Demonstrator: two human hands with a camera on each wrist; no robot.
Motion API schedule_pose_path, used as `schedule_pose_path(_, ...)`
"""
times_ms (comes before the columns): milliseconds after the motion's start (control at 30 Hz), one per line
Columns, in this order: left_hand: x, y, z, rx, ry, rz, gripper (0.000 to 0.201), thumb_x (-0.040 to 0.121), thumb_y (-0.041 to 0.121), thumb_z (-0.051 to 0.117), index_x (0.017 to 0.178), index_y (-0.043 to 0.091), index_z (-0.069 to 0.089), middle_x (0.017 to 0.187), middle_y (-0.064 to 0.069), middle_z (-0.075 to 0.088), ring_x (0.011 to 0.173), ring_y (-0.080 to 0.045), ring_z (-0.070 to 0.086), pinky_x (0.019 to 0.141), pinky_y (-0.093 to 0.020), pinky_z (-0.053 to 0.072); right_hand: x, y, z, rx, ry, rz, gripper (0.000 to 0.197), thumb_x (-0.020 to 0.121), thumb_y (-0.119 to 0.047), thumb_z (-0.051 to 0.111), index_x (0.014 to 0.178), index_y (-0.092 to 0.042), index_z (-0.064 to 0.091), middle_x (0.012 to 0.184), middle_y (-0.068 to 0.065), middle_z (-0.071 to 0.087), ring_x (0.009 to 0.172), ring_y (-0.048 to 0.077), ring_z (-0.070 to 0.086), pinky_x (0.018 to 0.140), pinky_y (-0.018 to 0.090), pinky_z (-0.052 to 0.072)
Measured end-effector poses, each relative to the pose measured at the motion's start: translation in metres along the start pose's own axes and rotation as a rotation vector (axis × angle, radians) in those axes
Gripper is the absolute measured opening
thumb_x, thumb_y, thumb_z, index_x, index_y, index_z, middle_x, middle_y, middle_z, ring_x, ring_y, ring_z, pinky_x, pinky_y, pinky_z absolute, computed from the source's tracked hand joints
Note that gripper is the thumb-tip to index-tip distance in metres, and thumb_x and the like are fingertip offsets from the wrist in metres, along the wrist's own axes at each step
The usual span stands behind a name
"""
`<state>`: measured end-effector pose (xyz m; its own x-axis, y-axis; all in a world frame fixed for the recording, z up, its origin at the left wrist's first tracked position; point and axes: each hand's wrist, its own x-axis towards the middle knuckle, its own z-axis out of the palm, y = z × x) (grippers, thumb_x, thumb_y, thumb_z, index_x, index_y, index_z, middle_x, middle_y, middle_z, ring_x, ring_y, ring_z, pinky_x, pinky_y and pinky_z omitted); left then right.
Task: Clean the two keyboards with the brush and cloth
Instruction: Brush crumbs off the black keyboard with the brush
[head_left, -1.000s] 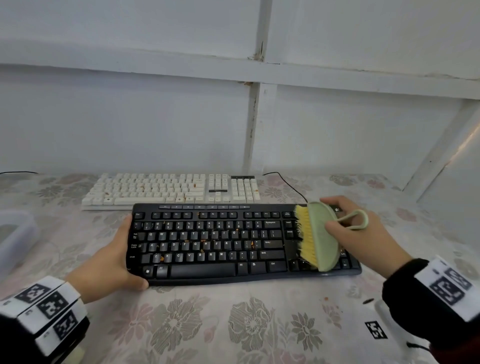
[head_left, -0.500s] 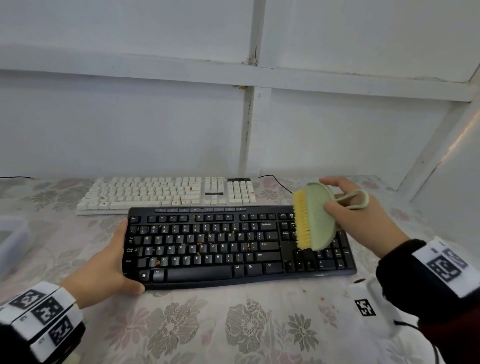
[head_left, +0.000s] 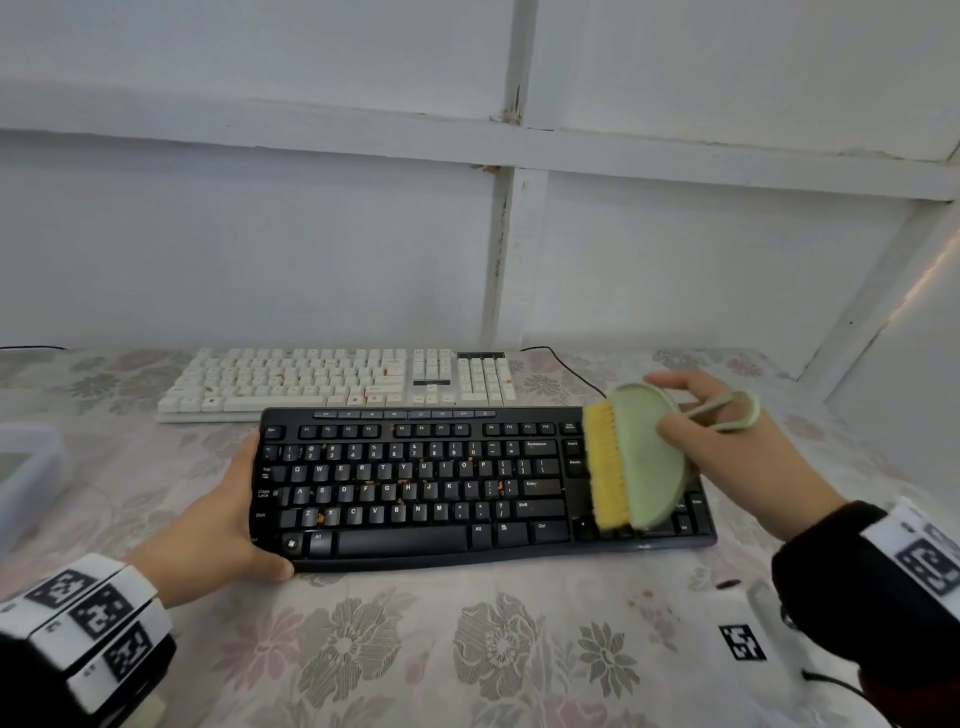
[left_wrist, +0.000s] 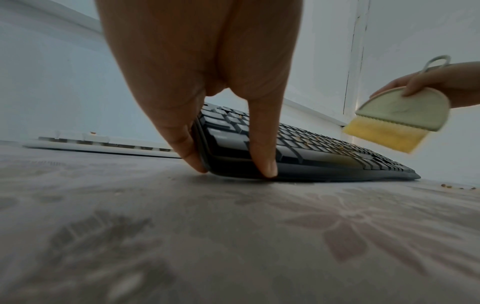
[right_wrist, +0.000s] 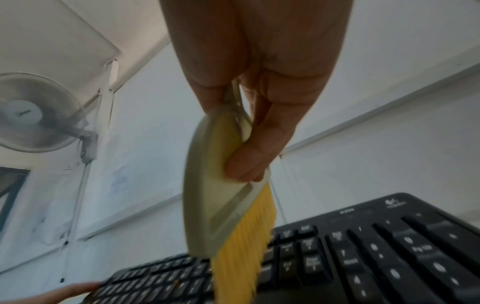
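The black keyboard (head_left: 415, 483) (left_wrist: 311, 148) (right_wrist: 389, 257) lies in front of me on the flowered tablecloth, with orange crumbs (head_left: 400, 483) between its keys. Behind it lies the white keyboard (head_left: 337, 382), also speckled. My left hand (head_left: 223, 525) (left_wrist: 197, 82) holds the black keyboard's front left corner, thumb on the front edge and fingers along the left side. My right hand (head_left: 727, 447) (right_wrist: 259, 61) grips a pale green brush (head_left: 639, 457) (left_wrist: 400, 113) (right_wrist: 215, 185) over the keyboard's right end. Its yellow bristles point left and down, just above the keys. No cloth is in view.
A clear plastic container (head_left: 26, 467) stands at the table's left edge. Loose crumbs (head_left: 644, 597) lie on the cloth near the front right, beside a white object with a black marker (head_left: 743, 639). A white panelled wall rises close behind the keyboards. A wall fan (right_wrist: 33, 113) hangs high up.
The brush rose off the black keyboard's right end half a second ago and has come back down over the same keys. My left hand has kept its hold on the corner.
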<state>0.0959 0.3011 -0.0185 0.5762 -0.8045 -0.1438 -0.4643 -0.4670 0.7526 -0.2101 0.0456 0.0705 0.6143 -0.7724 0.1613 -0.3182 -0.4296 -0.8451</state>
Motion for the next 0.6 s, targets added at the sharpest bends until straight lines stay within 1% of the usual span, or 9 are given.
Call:
schedule_pose_path(100,0.001,-0.001,0.0,-0.007,-0.001,0.002,0.125,0.06,-0.006,0.081,0.126,0.059,-0.002,0.112,0.029,0.045,0.093,0.0,0.054,0.071,-0.015,0.041,0.015,-0.001,0.004,0.012,0.063,0.003,0.039,0.087,-0.006,0.051,0.106,-0.039,0.057,0.08,0.008,0.066,0.074,0.026,0.061,0.071,0.043,0.054)
schedule_pose_path(133,0.001,-0.002,0.0,-0.011,-0.001,0.002,0.126,0.059,-0.006,0.081,0.126,0.06,-0.002,0.113,0.028,0.046,0.094,-0.001,0.055,0.072,-0.016,0.042,0.017,0.0,0.007,-0.004,0.057,0.005,0.039,0.087,-0.006,0.051,0.106,-0.039,0.056,0.081,0.011,0.066,0.073,0.027,0.06,0.07,0.043,0.053)
schedule_pose_path(200,0.002,-0.006,0.0,-0.019,-0.004,0.009,0.128,0.056,-0.004,0.082,0.129,0.06,-0.001,0.116,0.025,0.048,0.1,-0.004,0.056,0.077,-0.022,0.045,0.013,0.002,0.013,-0.044,0.018,0.009,0.038,0.086,-0.006,0.051,0.101,-0.041,0.056,0.087,0.015,0.067,0.07,0.024,0.057,0.066,0.037,0.048)
schedule_pose_path(267,0.004,-0.008,0.0,-0.017,0.002,0.012,0.128,0.054,-0.002,0.083,0.13,0.059,0.001,0.118,0.022,0.05,0.103,-0.005,0.055,0.082,-0.027,0.046,0.003,0.006,0.019,-0.074,-0.043,0.016,0.035,0.086,-0.006,0.052,0.1,-0.038,0.057,0.089,0.013,0.066,0.067,0.019,0.054,0.062,0.032,0.044)
schedule_pose_path(367,0.005,-0.01,0.0,-0.018,0.003,0.012,0.127,0.055,-0.003,0.084,0.125,0.064,0.002,0.118,0.024,0.049,0.103,-0.003,0.054,0.085,-0.03,0.046,-0.016,0.012,0.025,-0.082,-0.147,0.041,0.033,0.087,-0.007,0.052,0.101,-0.036,0.058,0.078,0.007,0.063,0.062,0.015,0.048,0.06,0.028,0.04)
schedule_pose_path(400,0.005,-0.01,0.0,-0.017,0.0,0.011,0.127,0.054,-0.002,0.083,0.125,0.063,0.002,0.118,0.024,0.049,0.103,-0.003,0.054,0.085,-0.03,0.046,-0.02,0.013,0.025,-0.079,-0.178,0.046,0.033,0.087,-0.007,0.052,0.101,-0.036,0.059,0.075,0.01,0.061,0.062,0.015,0.047,0.06,0.028,0.039)
schedule_pose_path(467,0.004,-0.009,-0.001,-0.013,-0.004,0.009,0.127,0.055,-0.002,0.083,0.127,0.061,0.001,0.119,0.024,0.048,0.102,-0.003,0.055,0.084,-0.029,0.046,-0.024,0.011,0.021,-0.069,-0.214,0.051,0.033,0.086,-0.007,0.053,0.1,-0.036,0.061,0.08,0.016,0.062,0.065,0.018,0.05,0.061,0.031,0.042)
schedule_pose_path(533,0.004,-0.008,0.0,-0.006,-0.004,0.008,0.126,0.057,-0.004,0.083,0.127,0.06,0.0,0.116,0.023,0.05,0.099,-0.003,0.056,0.078,-0.024,0.046,-0.021,0.004,0.015,-0.036,-0.187,0.029,0.033,0.086,-0.006,0.054,0.099,-0.035,0.063,0.083,0.01,0.067,0.07,0.02,0.057,0.063,0.032,0.047)
schedule_pose_path(600,0.002,-0.006,0.001,0.004,0.0,0.005,0.125,0.059,-0.005,0.082,0.127,0.059,-0.001,0.112,0.022,0.052,0.094,-0.004,0.058,0.072,-0.02,0.045,-0.012,-0.004,0.01,-0.012,-0.107,-0.013,0.035,0.087,-0.005,0.054,0.099,-0.037,0.063,0.086,0.001,0.069,0.076,0.025,0.062,0.068,0.038,0.051)
